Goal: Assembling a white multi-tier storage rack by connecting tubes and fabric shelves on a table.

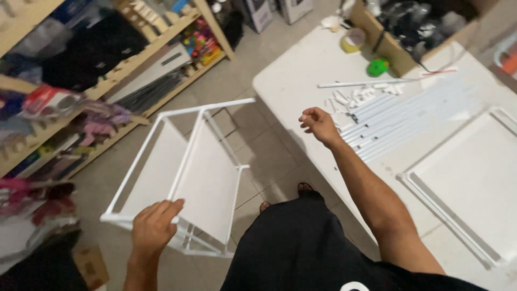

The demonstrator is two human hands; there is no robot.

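Location type: shop stockroom or storage area used for assembly work. Indicators: wooden shelves (161, 46) along the left wall, packed with assorted packaged goods, dark bags and bundled items. Cardboard boxes (272, 11) stand on the tiled floor (269, 156) at the far end. A white table (293, 81) serves as a workbench; it carries a row of white tubes (398, 116), small white connectors (344, 99), a tape roll (353, 40) and an open box (388, 46) of dark items.

Tiled floor (258, 145), cluttered wooden shelves (134, 59), white table (301, 70)
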